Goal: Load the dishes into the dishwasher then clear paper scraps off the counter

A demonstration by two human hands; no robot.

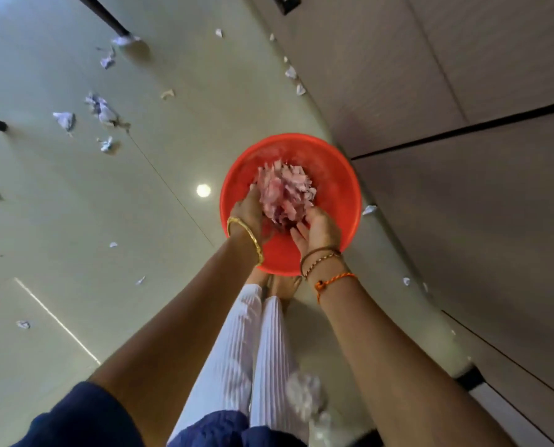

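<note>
Both hands are down inside a red tub (pixel 330 175) that stands on the floor (pixel 75 221), just beside the cabinet fronts (pixel 463 91) along the right edge of the floor. The left hand (pixel 250 209) and right hand (pixel 317 225) cup a heap of paper scraps (pixel 285 193) between them, fingers curled in against the heap from either side; whether the paper is gripped tight or only pressed together I cannot tell. The scraps look pinkish from the tub's colour.

The likely slip, as I judge it, is spillage: the heap is loose and light, so pieces could flutter over the rim if the hands let go above the tub wall or pull out quickly. The tub sits right in front of the person's feet (pixel 282 285), so a step forward could knock or tip it.

Many loose scraps (pixel 103 108) lie well apart across the floor toward its far left side, a few more (pixel 292 72) along the foot of the cabinets, and one (pixel 368 209) just beside the tub. Dark furniture legs (pixel 108 17) stand at the far left; the floor between them and the tub is open for reaching
</note>
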